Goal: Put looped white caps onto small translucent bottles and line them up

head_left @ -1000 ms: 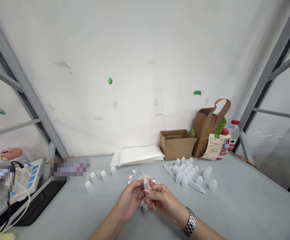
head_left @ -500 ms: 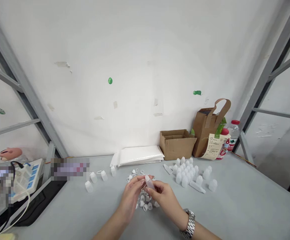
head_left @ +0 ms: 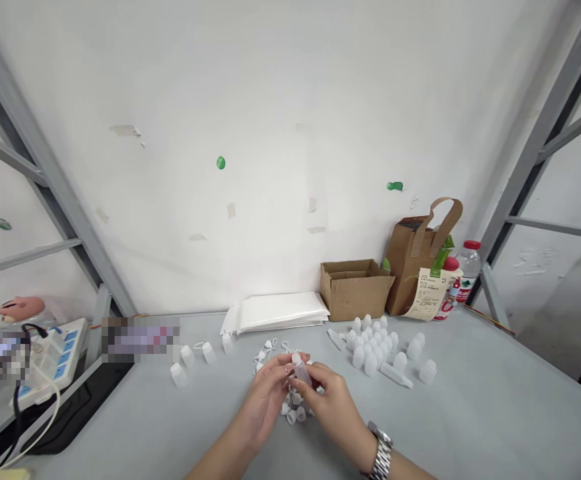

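Between my hands, over the middle of the table, a small translucent plastic bottle (head_left: 301, 371) stands tilted with its neck up. My right hand (head_left: 327, 397) pinches its lower body from the right. My left hand (head_left: 268, 395) is curled against it from the left, its fingertips at the neck; whether a cap is in those fingers is hidden. Beneath and between the hands lies a pile of small white caps (head_left: 291, 415) with strap loops. More looped caps (head_left: 269, 345) lie just beyond my left hand. Several similar bottles (head_left: 370, 350) stand grouped to the right.
Capped bottles (head_left: 209, 353) stand to the left. Behind are white padded mailers (head_left: 280, 312), an open cardboard box (head_left: 355, 297), a brown paper bag (head_left: 407, 267) and a red-capped drink bottle (head_left: 469, 267). A power strip (head_left: 63, 360) with cables sits at far left.
My hands and the bottle have shifted very slightly, and my right wrist with the watch has turned a little. The bottle stays held between both hands.
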Demonstrator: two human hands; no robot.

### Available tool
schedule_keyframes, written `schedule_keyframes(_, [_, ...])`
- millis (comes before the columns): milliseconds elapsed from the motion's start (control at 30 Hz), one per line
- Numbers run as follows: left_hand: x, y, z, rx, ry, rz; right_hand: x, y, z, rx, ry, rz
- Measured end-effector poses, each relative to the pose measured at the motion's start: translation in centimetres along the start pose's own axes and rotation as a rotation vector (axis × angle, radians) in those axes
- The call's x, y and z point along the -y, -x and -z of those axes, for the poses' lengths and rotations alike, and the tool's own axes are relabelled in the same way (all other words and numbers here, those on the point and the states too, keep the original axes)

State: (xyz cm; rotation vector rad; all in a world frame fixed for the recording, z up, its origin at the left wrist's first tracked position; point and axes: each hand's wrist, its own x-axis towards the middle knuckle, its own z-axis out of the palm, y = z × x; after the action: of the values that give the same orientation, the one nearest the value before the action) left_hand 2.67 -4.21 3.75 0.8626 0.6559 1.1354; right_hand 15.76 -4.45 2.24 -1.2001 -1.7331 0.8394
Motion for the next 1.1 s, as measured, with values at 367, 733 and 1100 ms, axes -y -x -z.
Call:
schedule_keyframes(367, [-0.1, 0.2, -0.1, -0.050, -0.063, 0.032, -0.5, 0.3, -0.4, -0.014, 0.097, 0.041])
schedule_keyframes(733, [0.0, 0.2, -0.6, -0.200, -0.132, 0.003, -0.8, 0.7, -0.7, -0.074, 0.187, 0.179])
schedule_keyframes(1100, [-0.6, -0.1, 0.2, -0.058, -0.086, 0.045, 0.5, -0.3, -0.1, 0.169, -0.364, -0.142])
